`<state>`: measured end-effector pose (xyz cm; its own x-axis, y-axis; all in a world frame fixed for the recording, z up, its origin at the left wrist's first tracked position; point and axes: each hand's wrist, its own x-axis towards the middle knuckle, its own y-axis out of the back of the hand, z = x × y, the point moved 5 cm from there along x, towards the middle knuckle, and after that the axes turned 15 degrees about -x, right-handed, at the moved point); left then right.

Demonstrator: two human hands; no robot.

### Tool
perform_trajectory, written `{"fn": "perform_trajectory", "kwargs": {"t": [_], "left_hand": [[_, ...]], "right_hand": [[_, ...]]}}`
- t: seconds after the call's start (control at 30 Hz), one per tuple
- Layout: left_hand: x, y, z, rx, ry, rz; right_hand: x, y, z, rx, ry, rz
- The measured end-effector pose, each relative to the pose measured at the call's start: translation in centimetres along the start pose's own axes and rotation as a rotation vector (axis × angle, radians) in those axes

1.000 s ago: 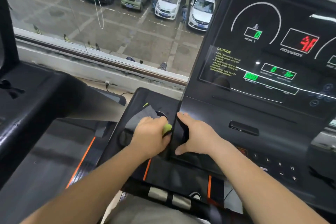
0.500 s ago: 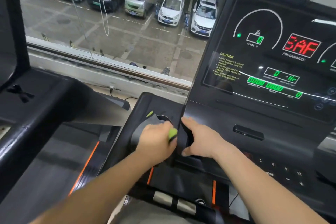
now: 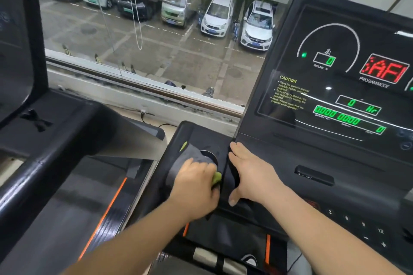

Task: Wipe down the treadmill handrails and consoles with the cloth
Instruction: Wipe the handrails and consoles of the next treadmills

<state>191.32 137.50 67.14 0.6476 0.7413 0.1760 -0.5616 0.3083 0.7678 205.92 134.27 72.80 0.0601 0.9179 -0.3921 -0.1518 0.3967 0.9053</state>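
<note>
The left hand (image 3: 196, 187), low in the middle of the frame, has its fingers curled down over a grey cloth (image 3: 193, 155) with a lime-green edge and presses it onto the black side tray (image 3: 178, 138) of the treadmill console. The cloth lies bunched under the palm and spreads up and left, partly over the round cup-holder recess (image 3: 212, 154). A green fold pokes out at the knuckles. The hand is slightly blurred, so how tightly it grips is hard to judge.

The right hand (image 3: 250, 174), just beside it, lies flat and holds nothing. Its fingers are straight and close together and its thumb is spread, resting along the raised ridge where the tray meets the main console body (image 3: 290, 156).

The glossy black display panel (image 3: 335, 100) fills the right of the frame, lit with green digits, a red program readout and a yellow caution text. A number keypad (image 3: 357, 223) sits lower right. At the bottom centre a crossbar carries silver grip sensors (image 3: 205, 257).

At the left stands a neighbouring treadmill (image 3: 67, 140) of the same black plastic, with an orange stripe (image 3: 105, 214) along its deck. Behind both machines a pale sill (image 3: 134, 96) runs under a large window (image 3: 156, 51). A white pull cord (image 3: 136, 6) hangs there. Outside, parked cars (image 3: 218, 17) line a paved lot below.
</note>
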Motion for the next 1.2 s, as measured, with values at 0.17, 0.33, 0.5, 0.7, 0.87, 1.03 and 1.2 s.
{"fn": "perform_trajectory", "kwargs": {"t": [0.17, 0.33, 0.5, 0.7, 0.87, 1.03, 1.2], "left_hand": [[2.4, 1.6, -2.6, -0.041, -0.112, -0.277], [2.5, -0.7, -0.1, 0.087, 0.128, -0.112], [0.9, 0.2, -1.1, -0.139, 0.171, 0.022], [1.8, 4.8, -0.4, -0.577, 0.223, 0.472], [4.5, -2.2, -1.7, -0.079, -0.071, -0.131], [10.0, -1.0, -4.3, 0.122, -0.01, -0.203], [11.2, -2.1, -3.0, 0.043, 0.21, -0.097]], "right_hand": [[0.5, -0.3, -0.2, 0.025, 0.002, -0.023], [0.3, -0.6, 0.1, 0.08, -0.01, -0.033], [-0.1, -1.1, 0.5, 0.097, -0.013, -0.022], [-0.6, -0.9, 1.5, 0.192, -0.132, 0.056], [-0.3, -0.9, 1.8, 0.219, -0.118, 0.03], [0.5, -1.3, 1.5, 0.217, -0.125, 0.012], [0.3, -1.1, 1.6, 0.216, -0.135, 0.023]]}}
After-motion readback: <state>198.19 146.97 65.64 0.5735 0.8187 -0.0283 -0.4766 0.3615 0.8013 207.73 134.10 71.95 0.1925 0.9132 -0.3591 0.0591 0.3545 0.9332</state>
